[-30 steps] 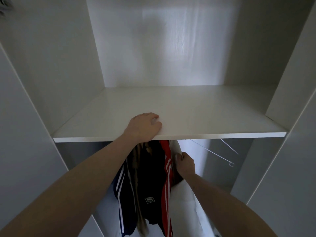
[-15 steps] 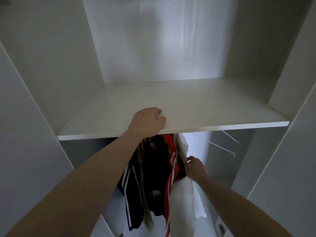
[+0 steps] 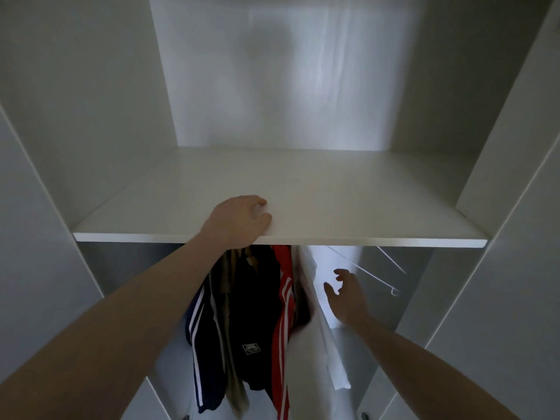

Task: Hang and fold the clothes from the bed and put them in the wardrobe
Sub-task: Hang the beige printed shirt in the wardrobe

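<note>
I look into a white wardrobe. My left hand [image 3: 239, 221] rests on the front edge of the white shelf [image 3: 363, 213], fingers bent over its top. Below the shelf hang several garments: a navy one with white stripes [image 3: 203, 353], a black one with a small label [image 3: 254, 316], a red one with white stripes [image 3: 283, 313] and a white garment [image 3: 315, 344] at the right end. My right hand [image 3: 345, 294] hovers just right of the white garment with fingers spread, holding nothing. The rail is hidden behind the shelf.
Two empty white hangers [image 3: 372, 272] hang to the right of the clothes under the shelf. The wardrobe's side panels [image 3: 497, 268] close in left and right. The upper compartment above the shelf holds nothing.
My right hand has let go of the white garment and drawn back to the right, fingers now spread. The left hand stays on the shelf edge.
</note>
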A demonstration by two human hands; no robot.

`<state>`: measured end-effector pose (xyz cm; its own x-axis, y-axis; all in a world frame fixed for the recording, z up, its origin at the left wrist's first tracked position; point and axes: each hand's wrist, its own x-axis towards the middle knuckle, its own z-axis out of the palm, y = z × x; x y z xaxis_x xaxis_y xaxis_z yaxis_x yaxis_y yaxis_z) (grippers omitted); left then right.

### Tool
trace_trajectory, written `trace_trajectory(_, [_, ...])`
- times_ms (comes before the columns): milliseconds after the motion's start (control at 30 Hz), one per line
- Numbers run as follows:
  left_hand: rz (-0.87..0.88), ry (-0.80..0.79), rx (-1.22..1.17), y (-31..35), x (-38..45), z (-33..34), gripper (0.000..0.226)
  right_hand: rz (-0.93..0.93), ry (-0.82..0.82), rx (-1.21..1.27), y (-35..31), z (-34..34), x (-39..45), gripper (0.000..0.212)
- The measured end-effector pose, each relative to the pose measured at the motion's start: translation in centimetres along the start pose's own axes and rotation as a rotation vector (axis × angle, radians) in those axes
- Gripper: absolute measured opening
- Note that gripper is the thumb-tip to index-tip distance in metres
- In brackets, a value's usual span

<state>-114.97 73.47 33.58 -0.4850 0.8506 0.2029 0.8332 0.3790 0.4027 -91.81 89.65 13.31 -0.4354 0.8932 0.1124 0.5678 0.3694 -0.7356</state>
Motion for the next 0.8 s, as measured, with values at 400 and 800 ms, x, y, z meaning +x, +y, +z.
trace_trajectory(400, [-0.050, 0.052, -0.042, -0.9, 0.9, 0.7, 0.064, 0.280, 0.062, -0.372, 4.0, -8.8, 10.5, 0.062])
trace_trajectory(800, [-0.078, 0.074, -0.056, -0.4, 1.1, 0.5, 0.061, 0.344, -0.090, -0.442, 7.1, -8.2, 11.8, 0.047])
